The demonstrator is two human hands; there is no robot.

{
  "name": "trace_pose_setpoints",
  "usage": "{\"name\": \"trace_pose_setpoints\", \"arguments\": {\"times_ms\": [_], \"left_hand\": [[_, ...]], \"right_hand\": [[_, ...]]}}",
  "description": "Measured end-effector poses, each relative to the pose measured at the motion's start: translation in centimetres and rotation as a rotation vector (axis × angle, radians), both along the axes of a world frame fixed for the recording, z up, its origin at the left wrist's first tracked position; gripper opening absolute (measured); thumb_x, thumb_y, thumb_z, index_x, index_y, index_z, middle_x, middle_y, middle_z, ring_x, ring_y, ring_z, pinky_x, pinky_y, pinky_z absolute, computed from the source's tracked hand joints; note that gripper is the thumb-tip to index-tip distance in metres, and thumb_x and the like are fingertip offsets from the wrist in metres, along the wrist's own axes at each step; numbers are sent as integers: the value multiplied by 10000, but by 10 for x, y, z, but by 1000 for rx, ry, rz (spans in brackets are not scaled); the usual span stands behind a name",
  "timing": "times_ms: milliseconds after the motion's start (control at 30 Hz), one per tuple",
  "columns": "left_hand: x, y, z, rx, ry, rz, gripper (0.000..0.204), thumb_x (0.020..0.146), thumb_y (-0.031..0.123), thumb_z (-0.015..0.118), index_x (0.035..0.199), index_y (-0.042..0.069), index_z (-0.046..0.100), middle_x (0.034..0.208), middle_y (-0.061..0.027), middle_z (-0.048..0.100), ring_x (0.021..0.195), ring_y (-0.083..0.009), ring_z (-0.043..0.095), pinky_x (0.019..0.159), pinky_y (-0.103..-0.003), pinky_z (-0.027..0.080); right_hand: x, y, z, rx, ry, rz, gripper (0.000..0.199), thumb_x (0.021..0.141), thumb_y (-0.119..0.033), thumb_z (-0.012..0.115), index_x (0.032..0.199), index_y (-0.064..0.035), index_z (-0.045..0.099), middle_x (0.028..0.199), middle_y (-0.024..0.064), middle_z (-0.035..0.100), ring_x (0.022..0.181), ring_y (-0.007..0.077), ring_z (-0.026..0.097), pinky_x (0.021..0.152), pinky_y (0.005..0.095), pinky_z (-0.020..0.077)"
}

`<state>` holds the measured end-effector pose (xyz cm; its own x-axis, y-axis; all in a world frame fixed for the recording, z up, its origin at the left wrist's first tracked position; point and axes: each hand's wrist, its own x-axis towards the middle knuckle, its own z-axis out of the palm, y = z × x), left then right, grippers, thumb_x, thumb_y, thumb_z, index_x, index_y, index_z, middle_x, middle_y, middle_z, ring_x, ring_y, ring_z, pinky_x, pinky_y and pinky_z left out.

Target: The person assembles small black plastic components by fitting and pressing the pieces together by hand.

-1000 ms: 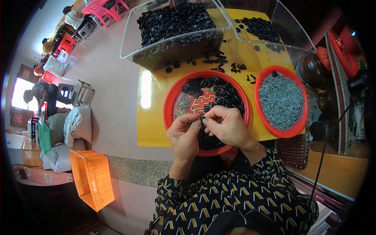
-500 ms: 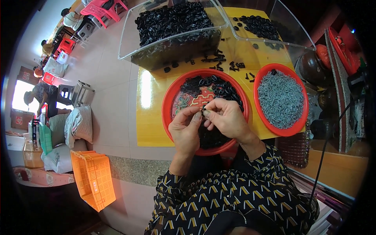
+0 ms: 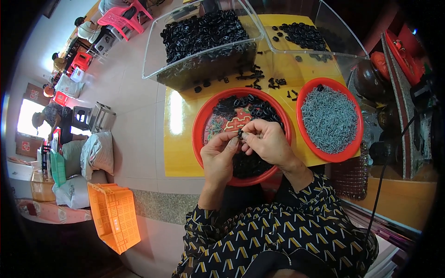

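Over a red round tray (image 3: pixel 198 153), my left hand (image 3: pixel 218 160) and my right hand (image 3: pixel 271 144) meet fingertip to fingertip. Both pinch a small black plastic part (image 3: pixel 240 134) between thumb and fingers; its exact shape is mostly covered by the fingertips. Loose black oval pieces with holes (image 3: pixel 266 109) line the far and right sides of the tray, and more dark pieces (image 3: pixel 248 167) lie under my hands. The tray's patterned bottom (image 3: pixel 222 125) shows at the left. To the right, a red oval tray (image 3: pixel 307 139) holds a heap of silvery screws (image 3: pixel 331 118).
Beyond the tray stands a clear bin (image 3: pixel 153 69) heaped with black oval pieces. A second clear bin (image 3: pixel 357 52) has fewer pieces. Small black parts (image 3: pixel 276 82) lie scattered on the yellow table (image 3: pixel 178 160). An orange crate (image 3: pixel 113 217) and sacks (image 3: pixel 97 155) are at left; several people sit farther off.
The whole view has shifted slightly. My hands keep the same pinched pose over the round tray, with only small finger movement around the black part.
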<state>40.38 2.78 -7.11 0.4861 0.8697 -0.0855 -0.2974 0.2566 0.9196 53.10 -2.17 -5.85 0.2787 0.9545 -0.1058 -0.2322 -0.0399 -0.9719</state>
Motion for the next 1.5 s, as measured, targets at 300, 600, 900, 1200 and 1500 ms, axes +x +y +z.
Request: {"name": "trace_pose_setpoints", "arguments": {"times_ms": [300, 600, 900, 1200, 1500], "left_hand": [[7, -5, 1, 193, 109, 66, 115, 796, 13, 566, 894, -40, 593, 799, -31, 598, 700, -66, 531, 643, -186, 434], [13, 0, 11, 278, 166, 10, 159, 792, -5, 563, 948, -34, 571, 844, -40, 588, 739, -76, 535, 678, -196, 436], [46, 83, 1, 1287, 817, -19, 249, 609, 27, 632, 855, -1, 598, 797, -144, 548, 755, -286, 534, 666, -348, 441], [56, 80, -8, 1371, 857, -4, 239, 566, 36, 654, 784, 3, 563, 762, -149, 526, 753, -322, 510, 660, -376, 429], [-2, 29, 7, -180, -158, -239, 204, 791, 3, 539, 994, 21, 532, 781, -53, 555, 651, -125, 507, 578, -228, 410]], "right_hand": [[-1, -2, 2, 23, -60, -49, 75, 800, -26, 521, 810, 41, 553, 698, 48, 582, 568, 74, 566, 483, 200, 470], [5, 0, -2, 78, -32, -91, 62, 803, -29, 521, 800, 26, 551, 692, 39, 577, 569, 73, 563, 479, 197, 464], [22, 4, -5, 45, 97, -222, 55, 798, -28, 511, 823, 21, 515, 689, 50, 557, 565, 96, 560, 478, 200, 465], [22, 3, -2, -14, 29, -180, 66, 808, -18, 495, 863, 18, 502, 724, 39, 533, 588, 77, 531, 502, 182, 441], [20, -1, -4, 54, 105, -45, 86, 814, -76, 520, 859, -2, 526, 746, 20, 546, 628, 68, 530, 532, 189, 442]]}}
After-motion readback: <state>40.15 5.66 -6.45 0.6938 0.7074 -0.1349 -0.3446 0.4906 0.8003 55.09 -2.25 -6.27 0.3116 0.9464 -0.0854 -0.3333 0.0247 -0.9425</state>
